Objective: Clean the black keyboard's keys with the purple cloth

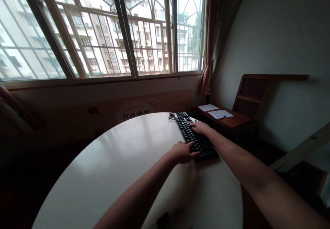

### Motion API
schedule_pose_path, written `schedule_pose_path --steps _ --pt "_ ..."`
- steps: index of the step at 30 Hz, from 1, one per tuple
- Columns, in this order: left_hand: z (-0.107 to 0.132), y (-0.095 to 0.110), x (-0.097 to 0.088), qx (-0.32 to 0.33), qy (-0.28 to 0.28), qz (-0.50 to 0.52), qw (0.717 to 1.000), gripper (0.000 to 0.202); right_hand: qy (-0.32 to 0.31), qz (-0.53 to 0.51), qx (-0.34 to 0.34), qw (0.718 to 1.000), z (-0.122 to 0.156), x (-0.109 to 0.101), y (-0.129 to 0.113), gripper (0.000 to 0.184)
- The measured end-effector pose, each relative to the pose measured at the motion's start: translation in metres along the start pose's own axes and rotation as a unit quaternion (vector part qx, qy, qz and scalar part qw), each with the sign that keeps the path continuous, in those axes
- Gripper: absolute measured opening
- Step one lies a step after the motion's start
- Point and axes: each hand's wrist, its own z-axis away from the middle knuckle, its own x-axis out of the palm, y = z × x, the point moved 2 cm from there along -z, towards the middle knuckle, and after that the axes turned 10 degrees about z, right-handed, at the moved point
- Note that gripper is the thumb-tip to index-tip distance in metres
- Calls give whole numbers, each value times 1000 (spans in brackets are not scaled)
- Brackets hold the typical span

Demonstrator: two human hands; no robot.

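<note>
A black keyboard [197, 142] lies at a slant on the white round table [123, 160], near its right edge. My left hand [182, 152] rests at the keyboard's near left side, with thumb and a finger spread apart over the keys. Farther up, my right hand [201, 128] reaches in from the right side, its fingers stretched onto the keys. Some keycaps around the middle and far end look pale. A bunched dark cable [171, 116] sits beside the keyboard's far end.
Near the table's front edge is a small dark object [163, 220], too unclear to name. Beyond the table to the right, a wooden bench [241, 120] holds sheets of paper [220, 114] and a pen [223, 117]. A barred window [152, 46] fills the back wall.
</note>
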Motion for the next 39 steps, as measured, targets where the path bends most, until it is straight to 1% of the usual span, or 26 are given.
schedule_pose_path --steps 2,4,6,7,9,12,14,15,16,18,20,21,23,25,26,27,28,30,31,32,34,36,38,39 --pt "8 0 -9 33 -33 13 999 73 10 0 0 1000 1 2 4 35" --pt "28 -2 -20 72 -50 21 996 69 20 -1 -1 1000 4 5 8 36" --pt "58 -5 -30 123 -26 6 992 69 29 -1 -2 1000 6 6 10 37" --pt "77 -7 -35 130 -13 6 991 67 32 -1 -3 999 8 7 11 37" --pt "118 -13 -39 111 -9 21 994 62 38 -2 -7 999 11 7 12 36" --pt "173 -22 -39 44 -10 51 998 53 46 -3 1 999 18 3 11 35" --pt "194 -28 -37 8 9 72 997 48 61 -4 15 998 24 -3 5 34" --pt "199 -31 -36 -2 21 81 997 46 74 -6 22 997 28 -8 1 33" --pt "201 -34 -35 -6 34 89 995 44 90 -9 26 996 32 -14 -4 32" --pt "196 -42 -31 3 70 112 991 40 129 -18 18 991 42 -29 -19 31" --pt "187 -53 -27 19 125 134 983 34 164 -34 -19 986 59 -45 -38 35" --pt "183 -60 -25 24 156 135 978 32 174 -44 -50 982 70 -53 -48 36" --pt "178 -75 -21 25 200 123 972 29 176 -69 -125 974 98 -67 -71 34" --pt "177 -89 -16 10 225 122 967 32 161 -102 -214 958 135 -77 -94 33" --pt "177 -96 -14 1 233 126 964 34 146 -160 -295 931 155 -80 -106 33" --pt "177 -101 -13 -8 240 130 962 35 117 -209 -362 901 175 -82 -118 33" --pt "178 -104 -12 -17 247 134 960 36 79 -244 -410 875 194 -83 -130 34" --pt "178 -108 -10 -29 262 140 955 36 13 -279 -473 836 224 -79 -152 35" --pt "178 -109 -9 -34 269 144 952 36 -15 -283 -499 819 234 -76 -162 36" --pt "178 -110 -8 -40 273 151 949 37 -32 -282 -513 810 240 -72 -170 38" --pt "176 -111 -6 -54 274 168 946 37 -77 -263 -550 789 242 -64 -184 44" --pt "174 -113 -3 -69 268 183 943 36 -143 -218 -568 781 232 -56 -191 46" --pt "172 -117 -1 -82 264 193 942 37 -199 -207 -556 780 213 -49 -194 41" --pt "172 -119 0 -88 264 196 940 38 -210 -229 -541 782 201 -46 -195 37"
